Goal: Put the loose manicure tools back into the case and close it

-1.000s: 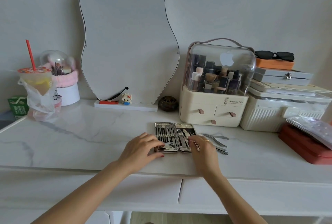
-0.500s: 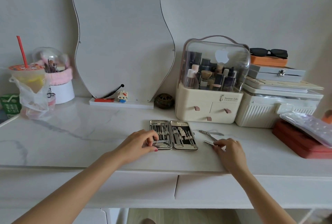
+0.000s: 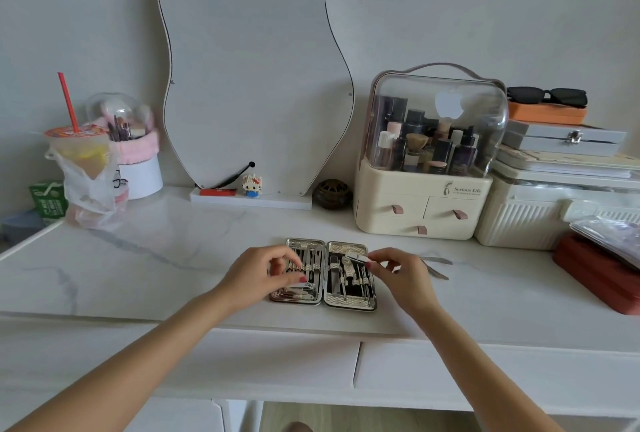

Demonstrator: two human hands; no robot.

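Observation:
A silver manicure case lies open flat on the white marble tabletop, both halves lined with several metal tools in black slots. My left hand rests on the left half, fingers curled over its tools. My right hand pinches a small metal tool and holds it over the upper part of the right half. One loose metal tool, a nipper-like piece, lies on the table just right of my right hand.
A wavy mirror leans on the wall behind. A cosmetics organizer and stacked boxes stand at the right, with a red case near the edge. A bagged drink and brush holder stand at the left.
My right hand picked a small tool off the table to the right and brought it left over the case's right half. My left hand slid further onto the left half.

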